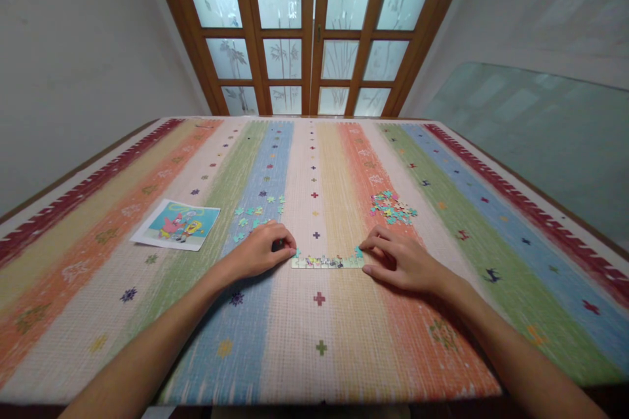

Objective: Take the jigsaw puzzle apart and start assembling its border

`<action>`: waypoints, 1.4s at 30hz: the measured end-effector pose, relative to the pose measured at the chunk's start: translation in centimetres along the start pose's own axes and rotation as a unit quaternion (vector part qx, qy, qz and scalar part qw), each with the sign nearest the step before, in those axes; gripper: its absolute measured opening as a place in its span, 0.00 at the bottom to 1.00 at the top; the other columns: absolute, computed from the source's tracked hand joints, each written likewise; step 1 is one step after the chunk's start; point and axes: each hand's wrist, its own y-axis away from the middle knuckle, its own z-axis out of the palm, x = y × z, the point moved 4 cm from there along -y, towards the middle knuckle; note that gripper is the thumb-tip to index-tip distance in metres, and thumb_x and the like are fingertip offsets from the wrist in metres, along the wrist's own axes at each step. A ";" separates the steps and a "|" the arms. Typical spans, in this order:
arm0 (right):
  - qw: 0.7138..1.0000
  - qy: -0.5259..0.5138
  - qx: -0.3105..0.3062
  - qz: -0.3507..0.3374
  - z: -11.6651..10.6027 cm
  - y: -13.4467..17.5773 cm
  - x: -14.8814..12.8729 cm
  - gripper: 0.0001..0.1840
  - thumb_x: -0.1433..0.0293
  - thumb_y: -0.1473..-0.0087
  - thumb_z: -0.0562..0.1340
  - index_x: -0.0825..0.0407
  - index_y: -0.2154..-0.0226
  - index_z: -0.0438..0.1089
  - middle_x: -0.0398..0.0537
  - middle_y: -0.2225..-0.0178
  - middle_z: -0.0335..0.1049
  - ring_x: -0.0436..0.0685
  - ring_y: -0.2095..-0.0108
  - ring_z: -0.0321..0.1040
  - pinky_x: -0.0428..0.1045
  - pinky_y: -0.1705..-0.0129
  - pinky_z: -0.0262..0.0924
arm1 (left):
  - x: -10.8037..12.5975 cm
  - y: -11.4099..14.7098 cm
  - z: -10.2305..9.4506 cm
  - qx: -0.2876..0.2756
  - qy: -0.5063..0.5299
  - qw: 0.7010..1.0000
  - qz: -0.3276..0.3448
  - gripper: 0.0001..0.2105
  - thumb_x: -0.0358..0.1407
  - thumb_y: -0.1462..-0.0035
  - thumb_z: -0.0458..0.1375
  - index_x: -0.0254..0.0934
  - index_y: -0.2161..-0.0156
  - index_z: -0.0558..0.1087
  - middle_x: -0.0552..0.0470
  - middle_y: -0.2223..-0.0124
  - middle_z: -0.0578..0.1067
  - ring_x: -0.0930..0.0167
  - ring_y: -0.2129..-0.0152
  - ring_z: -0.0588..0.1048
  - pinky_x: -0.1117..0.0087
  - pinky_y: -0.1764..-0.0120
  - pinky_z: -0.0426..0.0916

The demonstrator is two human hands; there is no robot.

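Observation:
A joined strip of jigsaw puzzle (pixel 327 262) lies across the table in front of me, with a teal piece rising at each end. My left hand (pixel 265 247) closes thumb and fingertips at the strip's left end, on the teal piece there. At the right end, my right hand (pixel 400 258) has its index fingertip on the other teal piece and its thumb against the strip's edge. Loose teal and green puzzle pieces (pixel 249 211) are spread beyond my left hand. A heap of mixed puzzle pieces (pixel 393 207) sits beyond my right hand.
A printed cartoon picture (pixel 179 225) lies flat at the left. The striped tablecloth (pixel 319 321) covers the table. Behind it stand wooden doors with glass panes (pixel 314 33), and a pale green panel (pixel 535 144) leans along the right wall.

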 end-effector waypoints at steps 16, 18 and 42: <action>1.000 -0.003 -0.004 0.000 -0.1 -0.1 -0.1 0.10 0.63 0.39 0.62 0.50 0.57 0.71 0.51 0.59 0.69 0.58 0.64 0.70 0.54 0.61 0.63 | 0.3 0.0 0.5 0.008 -0.012 1.000 0.022 0.04 0.38 0.39 0.62 0.40 0.64 0.76 0.50 0.64 0.78 0.64 0.63 0.73 0.61 0.56 0.67; 1.000 -0.003 -0.004 -0.001 -0.1 -0.1 -0.2 0.10 0.63 0.39 0.61 0.51 0.57 0.71 0.52 0.59 0.69 0.58 0.64 0.70 0.54 0.61 0.63 | 0.2 0.1 0.5 0.008 -0.011 1.000 0.015 0.05 0.38 0.39 0.62 0.40 0.64 0.76 0.50 0.64 0.78 0.64 0.63 0.73 0.60 0.56 0.67; 1.000 0.000 -0.005 -0.006 -0.2 -0.2 -0.3 0.08 0.64 0.39 0.62 0.51 0.60 0.70 0.51 0.61 0.68 0.57 0.66 0.68 0.52 0.63 0.61 | 0.1 0.3 0.4 0.008 -0.051 0.996 0.066 0.07 0.39 0.34 0.59 0.39 0.63 0.75 0.50 0.63 0.78 0.64 0.62 0.72 0.61 0.56 0.67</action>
